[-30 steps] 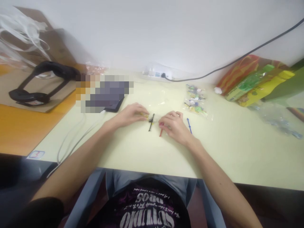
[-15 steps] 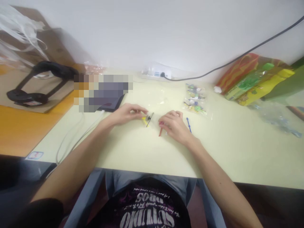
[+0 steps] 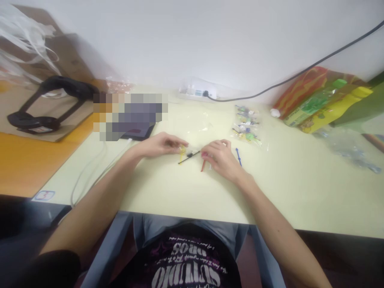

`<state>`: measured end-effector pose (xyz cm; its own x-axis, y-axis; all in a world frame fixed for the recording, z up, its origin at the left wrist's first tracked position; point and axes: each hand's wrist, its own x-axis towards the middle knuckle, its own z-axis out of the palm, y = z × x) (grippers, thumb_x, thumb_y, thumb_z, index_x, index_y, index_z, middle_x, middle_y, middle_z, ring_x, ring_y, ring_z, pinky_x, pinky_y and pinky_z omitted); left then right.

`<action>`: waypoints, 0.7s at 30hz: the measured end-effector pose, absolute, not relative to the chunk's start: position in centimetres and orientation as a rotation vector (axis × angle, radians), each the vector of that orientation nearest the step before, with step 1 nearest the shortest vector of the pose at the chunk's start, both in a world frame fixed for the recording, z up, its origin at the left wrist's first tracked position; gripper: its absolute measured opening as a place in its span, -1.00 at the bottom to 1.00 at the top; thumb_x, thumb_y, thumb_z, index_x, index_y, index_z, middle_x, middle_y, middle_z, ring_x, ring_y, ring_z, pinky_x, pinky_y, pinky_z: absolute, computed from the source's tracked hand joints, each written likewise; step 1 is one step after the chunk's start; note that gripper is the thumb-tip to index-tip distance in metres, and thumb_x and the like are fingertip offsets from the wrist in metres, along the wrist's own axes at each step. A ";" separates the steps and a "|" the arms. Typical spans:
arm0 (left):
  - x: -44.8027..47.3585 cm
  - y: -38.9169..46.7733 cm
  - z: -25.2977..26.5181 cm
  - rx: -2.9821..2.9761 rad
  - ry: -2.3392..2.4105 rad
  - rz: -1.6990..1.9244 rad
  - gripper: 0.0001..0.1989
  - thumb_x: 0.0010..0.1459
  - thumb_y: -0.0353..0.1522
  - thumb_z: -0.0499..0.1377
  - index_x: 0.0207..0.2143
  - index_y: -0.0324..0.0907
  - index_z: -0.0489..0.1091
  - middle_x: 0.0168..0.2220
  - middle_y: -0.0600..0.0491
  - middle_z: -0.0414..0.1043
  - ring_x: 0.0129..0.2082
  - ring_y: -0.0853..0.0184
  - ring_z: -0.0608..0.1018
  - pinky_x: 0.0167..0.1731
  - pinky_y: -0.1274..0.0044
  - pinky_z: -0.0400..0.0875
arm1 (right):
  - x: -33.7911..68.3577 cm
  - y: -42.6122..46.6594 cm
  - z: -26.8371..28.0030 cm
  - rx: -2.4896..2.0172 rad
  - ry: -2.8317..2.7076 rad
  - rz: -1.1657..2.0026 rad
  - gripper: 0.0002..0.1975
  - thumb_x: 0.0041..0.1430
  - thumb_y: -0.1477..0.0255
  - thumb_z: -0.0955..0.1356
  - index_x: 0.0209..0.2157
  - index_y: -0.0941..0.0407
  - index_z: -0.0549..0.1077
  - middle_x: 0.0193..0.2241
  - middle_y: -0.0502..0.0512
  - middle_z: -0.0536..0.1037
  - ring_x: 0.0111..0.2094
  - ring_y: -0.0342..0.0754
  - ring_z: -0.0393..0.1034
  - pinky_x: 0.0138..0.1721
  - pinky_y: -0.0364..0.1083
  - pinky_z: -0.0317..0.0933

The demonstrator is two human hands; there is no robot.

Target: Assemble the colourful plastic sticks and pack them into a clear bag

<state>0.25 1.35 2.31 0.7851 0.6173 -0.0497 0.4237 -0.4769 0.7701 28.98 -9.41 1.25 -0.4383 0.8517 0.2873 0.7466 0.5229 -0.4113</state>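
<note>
My left hand [image 3: 165,145] is closed, its fingertips pinching a small yellow plastic piece [image 3: 181,153]. Beside it, between my two hands, is a thin black rod [image 3: 189,156] with a dark lump at its middle, lying at a slant toward my right fingers. My right hand [image 3: 219,157] has its fingers curled around a small red plastic stick [image 3: 203,165], whose lower end points down at the table; its upper part is hidden. A bit of something whitish shows under the right fingers. Just right of that hand lies a blue plastic stick [image 3: 239,157].
Clear bags of small coloured parts [image 3: 247,124] lie behind my right hand. A tablet [image 3: 141,132] with a white cable is at the left. A power strip [image 3: 198,93] sits by the wall. Bottles and packets [image 3: 321,104] stand at the right; a black frame [image 3: 54,104] is far left.
The black rod has turned from steep to a flatter slant and now reaches nearer my right fingers. The yellow piece has tilted a little. Both hands stay almost where they were.
</note>
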 end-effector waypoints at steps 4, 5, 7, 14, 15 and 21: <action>0.9 0.9 2.3 2.193 0.789 0.373 -0.51 0.21 -0.09 0.33 0.16 -0.01 0.52 0.08 -0.04 0.58 -0.03 0.25 0.59 -0.05 0.47 0.47 | 28.7 -9.5 1.3 -1.299 -2.326 0.251 -0.77 0.48 0.46 0.23 -0.02 0.03 0.50 -0.04 0.13 0.62 0.03 0.09 0.36 0.11 0.11 -0.06; 1.1 0.8 2.2 2.204 0.797 0.390 -0.51 0.19 -0.08 0.35 0.13 -0.01 0.53 0.07 -0.03 0.57 -0.05 0.26 0.58 -0.06 0.47 0.47 | 28.6 -9.5 1.3 -1.302 -2.346 0.213 -0.74 0.47 0.48 0.23 0.02 0.02 0.50 -0.02 0.14 0.61 0.04 0.10 0.34 0.10 0.12 -0.06; 1.5 0.7 2.0 2.223 0.794 0.411 -0.54 0.16 -0.07 0.37 0.07 -0.02 0.56 0.04 -0.03 0.56 -0.08 0.27 0.57 -0.08 0.47 0.47 | 28.2 -9.6 1.3 -1.313 -2.416 0.106 -0.64 0.42 0.59 0.24 0.07 -0.02 0.51 0.01 0.15 0.58 0.06 0.13 0.30 0.08 0.15 -0.06; 1.6 0.7 1.5 2.280 0.775 0.427 -0.66 0.20 -0.09 0.32 -0.07 -0.08 0.61 -0.07 -0.02 0.60 -0.12 0.26 0.60 -0.06 0.45 0.49 | 26.6 -9.3 0.8 -1.327 -2.602 -0.197 -0.71 0.22 0.63 0.40 -0.06 0.06 0.55 0.00 0.26 0.51 0.05 0.23 0.18 0.08 0.23 -0.09; 1.6 0.7 1.4 2.284 0.771 0.423 -0.67 0.21 -0.10 0.32 -0.07 -0.08 0.61 -0.07 -0.02 0.61 -0.11 0.26 0.61 -0.05 0.45 0.49 | 26.4 -9.2 0.8 -1.325 -2.613 -0.211 -0.72 0.21 0.61 0.41 -0.06 0.07 0.55 0.00 0.27 0.51 0.05 0.23 0.18 0.07 0.23 -0.09; 1.7 0.5 1.5 2.284 0.755 0.413 -0.71 0.21 -0.16 0.32 -0.08 -0.08 0.61 -0.10 0.01 0.63 -0.12 0.27 0.62 -0.08 0.48 0.49 | 26.2 -8.9 0.6 -1.327 -2.635 -0.210 -0.66 0.15 0.56 0.50 -0.03 0.07 0.55 -0.01 0.28 0.49 0.04 0.25 0.18 0.09 0.25 -0.07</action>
